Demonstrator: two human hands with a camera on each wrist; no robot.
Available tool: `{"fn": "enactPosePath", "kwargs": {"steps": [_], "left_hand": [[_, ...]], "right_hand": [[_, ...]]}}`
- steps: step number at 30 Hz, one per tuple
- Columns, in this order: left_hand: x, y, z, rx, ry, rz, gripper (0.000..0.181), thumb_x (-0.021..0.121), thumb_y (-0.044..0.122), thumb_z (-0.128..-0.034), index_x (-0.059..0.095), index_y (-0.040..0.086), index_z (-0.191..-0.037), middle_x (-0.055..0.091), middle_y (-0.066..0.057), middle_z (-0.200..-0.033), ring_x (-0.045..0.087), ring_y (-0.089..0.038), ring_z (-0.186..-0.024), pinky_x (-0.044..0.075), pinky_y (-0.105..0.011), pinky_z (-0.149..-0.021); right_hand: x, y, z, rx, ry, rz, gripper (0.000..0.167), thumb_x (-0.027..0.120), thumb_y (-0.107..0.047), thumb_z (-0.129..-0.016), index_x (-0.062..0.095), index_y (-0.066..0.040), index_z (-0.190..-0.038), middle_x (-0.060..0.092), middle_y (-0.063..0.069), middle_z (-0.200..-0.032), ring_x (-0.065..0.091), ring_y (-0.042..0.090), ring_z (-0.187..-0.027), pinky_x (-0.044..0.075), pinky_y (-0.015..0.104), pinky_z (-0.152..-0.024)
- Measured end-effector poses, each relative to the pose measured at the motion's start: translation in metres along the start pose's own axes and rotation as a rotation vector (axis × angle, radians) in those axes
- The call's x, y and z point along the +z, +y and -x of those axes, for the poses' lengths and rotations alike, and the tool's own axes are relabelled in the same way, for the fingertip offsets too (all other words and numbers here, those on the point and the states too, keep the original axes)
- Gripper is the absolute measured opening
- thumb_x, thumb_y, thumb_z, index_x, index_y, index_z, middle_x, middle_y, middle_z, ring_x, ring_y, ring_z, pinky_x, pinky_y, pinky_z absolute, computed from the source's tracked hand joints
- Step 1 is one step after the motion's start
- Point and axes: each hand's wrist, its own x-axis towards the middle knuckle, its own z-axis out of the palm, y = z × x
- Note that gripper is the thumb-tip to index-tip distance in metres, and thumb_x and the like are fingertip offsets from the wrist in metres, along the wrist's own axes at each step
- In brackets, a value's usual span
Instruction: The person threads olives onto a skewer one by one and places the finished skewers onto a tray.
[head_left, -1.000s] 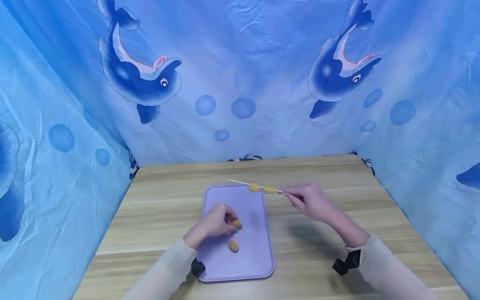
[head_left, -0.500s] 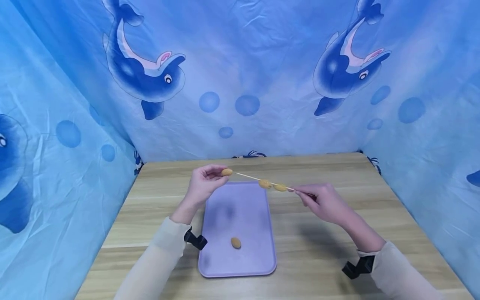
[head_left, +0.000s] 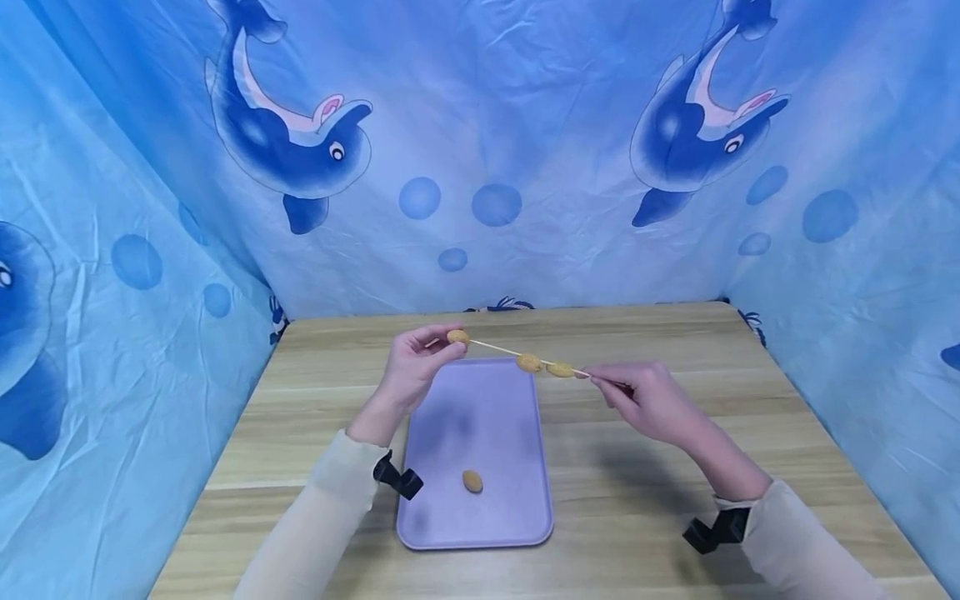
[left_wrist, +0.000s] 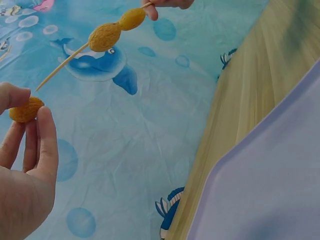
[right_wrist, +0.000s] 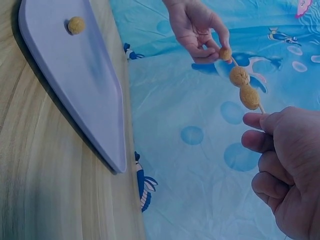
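My left hand (head_left: 412, 367) pinches a golden-brown, wrinkled oval food ball (left_wrist: 26, 111) between thumb and fingertips, above the tray's far end. Facing it from the right, my right hand (head_left: 641, 404) grips the blunt end of a thin wooden skewer (left_wrist: 62, 67). Two more balls are threaded on that skewer: a browner one (head_left: 528, 362) and a yellower one (head_left: 560, 369) nearer the right hand. In the left wrist view the skewer's bare point is right at the top of the pinched ball; whether it has gone in, I cannot tell.
Below the hands a lilac tray (head_left: 510, 450) lies on the wooden table (head_left: 637, 533). One loose ball (head_left: 472, 481) rests in its near half. Blue dolphin-printed cloth (head_left: 495, 150) hangs behind the table and on both sides.
My left hand has picked up a ball from the tray and lifted it to the skewer's pointed end. The skewer, in my right hand, has shifted slightly right in view.
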Motion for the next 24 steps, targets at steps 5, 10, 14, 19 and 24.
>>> {"fn": "enactPosePath", "kwargs": {"steps": [5,10,14,19,24], "left_hand": [[0.0032,-0.0011,0.0005,0.018,-0.043,0.035,0.049,0.063,-0.019,-0.0927,0.083,0.024,-0.105,0.077,0.003,-0.104,0.076,-0.008,-0.094,0.065,-0.022,-0.091],[0.0044,-0.001,0.0013,0.027,-0.064,0.084,0.051,0.06,-0.022,-0.0927,0.081,0.019,-0.114,0.078,0.002,-0.108,0.077,-0.01,-0.097,0.066,-0.025,-0.092],[0.0048,-0.0009,0.0012,0.043,-0.059,0.094,0.051,0.061,-0.022,-0.0926,0.079,0.018,-0.119,0.079,0.002,-0.11,0.077,-0.01,-0.099,0.066,-0.025,-0.092],[0.0059,-0.003,0.0013,0.02,-0.033,0.084,0.048,0.064,-0.019,-0.0937,0.081,0.021,-0.114,0.081,0.004,-0.11,0.078,-0.011,-0.099,0.065,-0.025,-0.093],[0.0058,-0.006,0.0017,0.027,-0.018,0.123,0.044,0.065,-0.016,-0.0961,0.08,0.018,-0.119,0.081,0.003,-0.11,0.078,-0.01,-0.102,0.064,-0.025,-0.097]], "right_hand": [[-0.0009,0.0009,-0.0008,0.018,-0.012,0.002,0.024,0.07,-0.001,-0.101,0.081,-0.009,-0.12,0.059,-0.011,-0.066,0.039,-0.006,-0.053,0.041,0.019,-0.043],[-0.0012,0.0017,0.0007,0.009,-0.005,0.007,0.024,0.07,0.001,-0.1,0.081,-0.007,-0.12,0.061,-0.008,-0.066,0.04,-0.006,-0.053,0.041,0.019,-0.043],[-0.0008,0.0015,0.0012,0.013,-0.002,0.02,0.025,0.071,0.0,-0.1,0.081,-0.008,-0.121,0.061,-0.007,-0.065,0.039,-0.006,-0.053,0.041,0.019,-0.043],[-0.0008,0.0012,0.0016,0.015,-0.012,0.021,0.024,0.071,-0.001,-0.1,0.081,-0.009,-0.121,0.059,-0.01,-0.065,0.04,-0.006,-0.053,0.041,0.018,-0.043],[-0.0006,0.0017,0.0035,0.017,0.005,0.007,0.025,0.07,0.001,-0.1,0.08,-0.006,-0.121,0.061,-0.008,-0.065,0.039,-0.006,-0.052,0.04,0.018,-0.042]]}}
